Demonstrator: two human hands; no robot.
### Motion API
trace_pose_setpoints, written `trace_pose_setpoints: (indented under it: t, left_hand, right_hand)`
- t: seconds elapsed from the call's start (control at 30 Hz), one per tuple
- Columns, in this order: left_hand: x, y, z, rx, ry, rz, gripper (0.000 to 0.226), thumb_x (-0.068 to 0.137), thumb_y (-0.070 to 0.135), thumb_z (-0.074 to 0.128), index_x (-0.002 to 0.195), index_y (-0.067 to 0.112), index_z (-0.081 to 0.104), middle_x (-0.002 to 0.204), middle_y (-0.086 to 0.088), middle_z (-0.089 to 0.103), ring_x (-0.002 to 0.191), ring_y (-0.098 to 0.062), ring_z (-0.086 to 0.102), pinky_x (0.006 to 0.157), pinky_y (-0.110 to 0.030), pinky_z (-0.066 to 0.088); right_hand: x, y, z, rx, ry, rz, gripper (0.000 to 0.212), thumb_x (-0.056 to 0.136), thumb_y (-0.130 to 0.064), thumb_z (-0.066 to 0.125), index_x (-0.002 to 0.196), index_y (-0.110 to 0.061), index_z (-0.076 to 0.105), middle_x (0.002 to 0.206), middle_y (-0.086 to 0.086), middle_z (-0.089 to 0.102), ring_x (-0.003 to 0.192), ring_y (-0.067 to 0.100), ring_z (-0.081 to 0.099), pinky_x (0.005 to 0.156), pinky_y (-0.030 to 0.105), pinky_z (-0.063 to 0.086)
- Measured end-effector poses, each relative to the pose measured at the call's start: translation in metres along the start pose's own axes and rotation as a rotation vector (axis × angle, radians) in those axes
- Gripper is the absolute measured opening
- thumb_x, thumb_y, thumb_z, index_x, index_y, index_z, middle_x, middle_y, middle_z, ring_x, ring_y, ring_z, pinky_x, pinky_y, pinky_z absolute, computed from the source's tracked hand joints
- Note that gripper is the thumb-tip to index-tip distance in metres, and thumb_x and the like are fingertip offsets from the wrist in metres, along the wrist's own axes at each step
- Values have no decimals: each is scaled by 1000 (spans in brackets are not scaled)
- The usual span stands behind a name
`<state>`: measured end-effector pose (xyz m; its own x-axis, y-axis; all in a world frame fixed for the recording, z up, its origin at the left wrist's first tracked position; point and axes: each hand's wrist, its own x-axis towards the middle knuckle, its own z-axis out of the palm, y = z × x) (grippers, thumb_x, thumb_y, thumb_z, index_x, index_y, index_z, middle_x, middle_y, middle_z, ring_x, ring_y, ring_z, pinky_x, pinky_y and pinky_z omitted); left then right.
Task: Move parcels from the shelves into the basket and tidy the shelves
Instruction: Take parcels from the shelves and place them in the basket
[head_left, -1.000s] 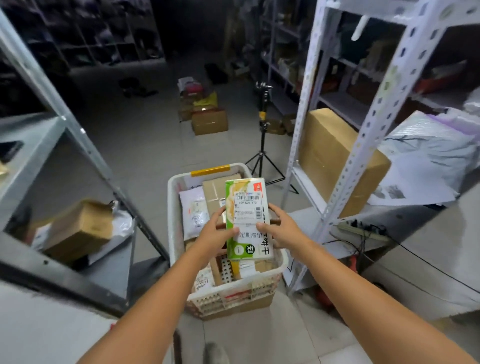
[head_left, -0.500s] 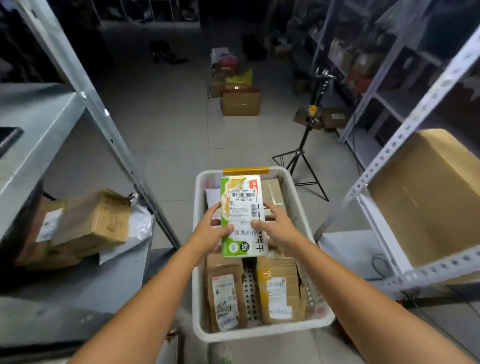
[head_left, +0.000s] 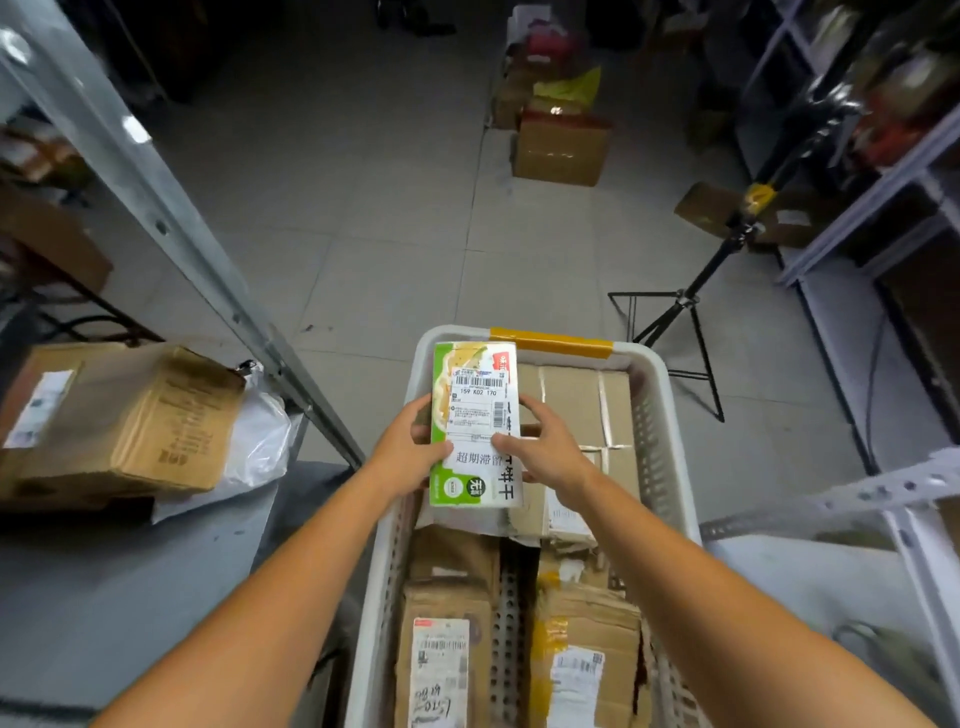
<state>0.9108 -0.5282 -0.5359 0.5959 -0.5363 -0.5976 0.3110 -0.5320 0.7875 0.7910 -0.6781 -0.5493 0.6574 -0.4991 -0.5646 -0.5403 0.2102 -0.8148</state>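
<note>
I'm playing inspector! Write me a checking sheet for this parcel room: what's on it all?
surface: grey left shelf holds a cardboard box with a white bag beside it.
job's things: green box is held over the white basket; taped parcels lie inside it.
clutter: boxes sit on the floor.
hands: left hand and right hand both grip the green box by its sides.
cables: nothing seen clearly.
surroundings: grey tiles, a black tripod, more shelves at right.
</note>
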Motion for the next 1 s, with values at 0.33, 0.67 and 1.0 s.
trace_pose_setpoints:
  t: [0.33, 0.67, 1.0]
  left_hand:
    - [80, -21, 15, 80, 95, -42, 78, 90, 1, 64, 150, 29, 23, 138, 0, 55, 111, -21, 63, 84, -39, 58]
    - [104, -16, 19, 118, 70, -112, 81, 90, -2, 63, 152, 29, 22, 138, -3, 57, 107, -21, 64, 71, -30, 57]
    - [102, -9, 18, 192, 139, -99, 70, 90, -1, 63, 149, 25, 34, 128, -4, 60, 103, -20, 63, 82, -37, 57]
  right_hand:
    - [97, 23, 0, -28, -34, 12, 59, 86, -6, 72, 123, -43, 45, 114, 5, 64, 100, 24, 68, 78, 42, 61]
    - [116, 40, -4, -24, -14, 19, 60, 85, -13, 75, 126, -41, 42, 107, 3, 63, 100, 24, 68, 83, 49, 60]
    - [108, 31, -9, -101, -69, 46, 73, 84, -17, 78, 143, -30, 37, 118, 2, 61, 109, 25, 64, 86, 45, 59]
